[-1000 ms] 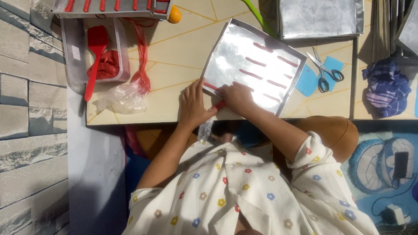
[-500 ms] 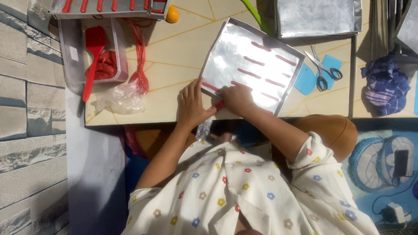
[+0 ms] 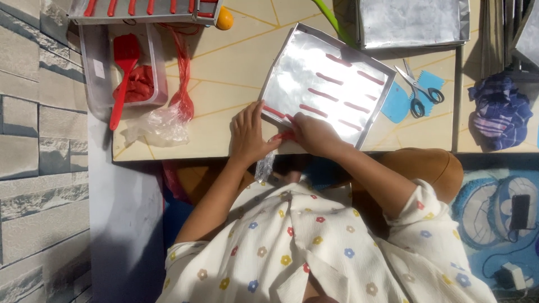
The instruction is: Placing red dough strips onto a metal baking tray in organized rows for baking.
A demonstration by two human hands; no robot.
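A foil-lined tray lies tilted on the yellow table and carries several short red strips. My left hand and my right hand meet at the tray's near left edge. Together they hold a clear plastic bag of red paste. The bag's crumpled tail hangs over the table edge below my left wrist. My left fingers lie stretched along the tray's corner. My right hand is curled over the red end, so its fingertips are hidden.
A clear tub with a red brush and red paste stands at the left, next to a crumpled plastic film and red netting. Scissors and a blue scraper lie right of the tray. Another foil tray sits at the back, and a checked cloth lies at the far right.
My hands stay at the tray's near edge and have barely shifted. The tray and the strips on it have not moved.
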